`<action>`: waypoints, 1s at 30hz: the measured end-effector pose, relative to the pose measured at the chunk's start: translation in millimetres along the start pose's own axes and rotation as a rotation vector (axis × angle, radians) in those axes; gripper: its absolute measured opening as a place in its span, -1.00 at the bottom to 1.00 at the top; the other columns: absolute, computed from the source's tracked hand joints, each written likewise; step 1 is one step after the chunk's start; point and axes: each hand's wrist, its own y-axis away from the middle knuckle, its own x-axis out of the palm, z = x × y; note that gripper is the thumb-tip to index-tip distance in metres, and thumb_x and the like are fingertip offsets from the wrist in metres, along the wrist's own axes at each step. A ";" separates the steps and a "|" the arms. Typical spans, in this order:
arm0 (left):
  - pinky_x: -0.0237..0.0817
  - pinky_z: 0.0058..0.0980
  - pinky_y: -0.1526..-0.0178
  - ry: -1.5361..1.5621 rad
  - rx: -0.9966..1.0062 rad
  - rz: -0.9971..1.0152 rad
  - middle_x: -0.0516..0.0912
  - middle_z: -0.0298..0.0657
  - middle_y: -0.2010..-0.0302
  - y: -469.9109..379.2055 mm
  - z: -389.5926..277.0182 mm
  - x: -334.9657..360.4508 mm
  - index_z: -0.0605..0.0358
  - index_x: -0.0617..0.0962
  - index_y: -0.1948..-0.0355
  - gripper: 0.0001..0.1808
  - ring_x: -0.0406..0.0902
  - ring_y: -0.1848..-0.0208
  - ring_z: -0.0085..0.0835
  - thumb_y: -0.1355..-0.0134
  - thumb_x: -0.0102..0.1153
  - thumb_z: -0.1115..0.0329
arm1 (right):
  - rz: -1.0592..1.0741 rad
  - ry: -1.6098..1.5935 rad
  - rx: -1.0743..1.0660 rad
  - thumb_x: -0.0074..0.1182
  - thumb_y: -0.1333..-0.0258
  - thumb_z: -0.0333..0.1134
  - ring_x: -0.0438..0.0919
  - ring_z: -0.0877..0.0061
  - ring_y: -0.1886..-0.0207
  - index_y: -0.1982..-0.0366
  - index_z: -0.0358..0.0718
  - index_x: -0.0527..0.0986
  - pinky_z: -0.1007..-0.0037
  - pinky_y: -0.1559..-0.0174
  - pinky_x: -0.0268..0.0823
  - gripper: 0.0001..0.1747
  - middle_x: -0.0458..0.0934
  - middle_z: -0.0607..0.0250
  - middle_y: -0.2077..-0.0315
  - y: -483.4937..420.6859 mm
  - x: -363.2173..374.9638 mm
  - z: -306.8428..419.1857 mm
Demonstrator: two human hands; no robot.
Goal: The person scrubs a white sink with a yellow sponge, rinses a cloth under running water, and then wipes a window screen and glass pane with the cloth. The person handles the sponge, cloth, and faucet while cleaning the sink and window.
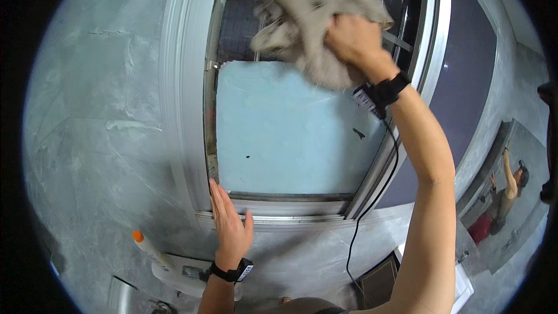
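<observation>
A crumpled beige cloth (pixel 301 30) is bunched in my right hand (pixel 355 39), up against the upper part of a sliding window; motion blurs its edges. Below the cloth, a light blue sheet (pixel 287 135) covers the lower pane and bears a few small dark marks. My left hand (pixel 231 224) holds nothing. Its fingers are stretched out at the lower left corner of the aluminium window frame (pixel 185 96), with the thumb apart. Whether its palm touches the frame cannot be made out. Each wrist wears a black strap with a small device.
A black cable (pixel 359 218) hangs from the right wrist device past the sill. Below left are a white bottle with an orange cap (pixel 138 236) and a white toilet tank (pixel 178 277). A wall mirror (pixel 501 200) at the right reflects a person. Grey plaster walls (pixel 100 96) surround the window.
</observation>
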 end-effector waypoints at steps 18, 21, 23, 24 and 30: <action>-0.08 -0.01 -0.58 -0.114 0.022 -0.046 -0.27 0.17 -0.64 0.4 -1.6 13.8 0.42 -0.18 -0.58 0.09 -0.15 -0.65 0.17 -0.26 0.28 0.45 | 0.196 -0.049 0.017 0.12 -0.31 -0.09 0.22 0.00 -0.47 -0.40 -0.23 0.30 -0.14 -0.47 0.06 -0.29 0.31 -0.10 -0.36 334.3 66.8 79.1; -0.07 -0.03 -0.58 -0.131 0.009 -0.048 -0.28 0.17 -0.64 -0.2 -2.2 16.2 0.45 -0.16 -0.57 0.07 -0.14 -0.65 0.16 -0.26 0.27 0.45 | 0.408 -0.238 0.210 0.11 -0.30 -0.12 0.25 0.02 -0.45 -0.37 -0.21 0.34 -0.12 -0.45 0.09 -0.33 0.34 -0.07 -0.34 385.1 43.0 145.8; -0.05 -0.05 -0.58 -0.128 0.013 -0.042 -0.28 0.16 -0.64 -0.5 -2.5 15.6 0.46 -0.14 -0.57 0.05 -0.13 -0.65 0.15 -0.26 0.26 0.46 | 0.380 -0.422 0.345 0.11 -0.29 -0.14 0.27 0.03 -0.44 -0.35 -0.20 0.36 -0.11 -0.43 0.12 -0.35 0.36 -0.05 -0.33 404.0 31.6 172.6; -0.05 -0.05 -0.58 -0.128 0.013 -0.043 -0.28 0.16 -0.64 -0.5 -2.8 15.1 0.47 -0.13 -0.57 0.05 -0.13 -0.65 0.14 -0.26 0.25 0.46 | 0.356 -0.482 0.387 0.11 -0.29 -0.15 0.28 0.04 -0.43 -0.34 -0.20 0.37 -0.11 -0.43 0.13 -0.36 0.37 -0.04 -0.33 409.8 27.0 180.7; -0.04 -0.08 -0.58 -0.107 0.017 -0.018 -0.27 0.19 -0.64 -0.1 -4.7 12.3 0.53 -0.10 -0.55 0.00 -0.12 -0.64 0.18 -0.27 0.22 0.49 | 0.160 -0.616 0.382 0.11 -0.26 -0.21 0.35 0.07 -0.39 -0.29 -0.17 0.44 -0.07 -0.38 0.20 -0.43 0.44 0.01 -0.29 343.8 29.2 154.9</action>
